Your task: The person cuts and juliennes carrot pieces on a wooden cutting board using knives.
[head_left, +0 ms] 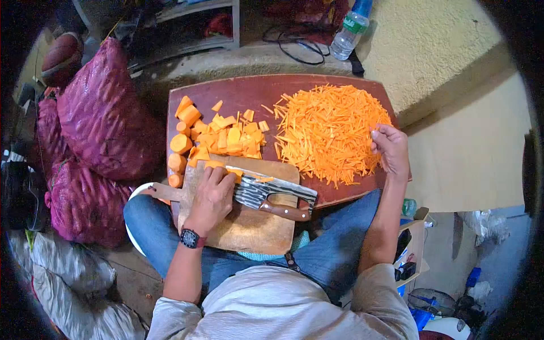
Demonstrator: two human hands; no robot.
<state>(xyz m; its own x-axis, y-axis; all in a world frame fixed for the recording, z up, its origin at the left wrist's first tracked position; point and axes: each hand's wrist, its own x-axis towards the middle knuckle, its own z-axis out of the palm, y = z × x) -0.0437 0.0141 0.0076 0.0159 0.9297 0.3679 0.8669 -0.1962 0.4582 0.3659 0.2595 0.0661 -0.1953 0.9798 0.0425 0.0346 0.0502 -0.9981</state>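
Observation:
My left hand (214, 195) is curled over the wooden cutting board (249, 235), its fingertips pressed on carrot slices (215, 164). Beside it a wide-bladed knife (266, 195) with a brown handle lies flat on the board, a few orange strips on its blade. At the right edge of a large heap of carrot strips (334, 130), my right hand (392, 148) is raised with the fingers pinched together; what they hold, if anything, is too small to make out. Cut carrot pieces (232, 136) and thick carrot chunks (181, 144) lie beyond the board on the left.
The red-brown table (255, 90) bears the carrots. Purple mesh sacks (107, 119) stand on the left, with white sacks (79, 272) below them. A plastic bottle (348, 34) and a black cable (297, 48) are behind the table, near a yellowish wall ledge (436, 62).

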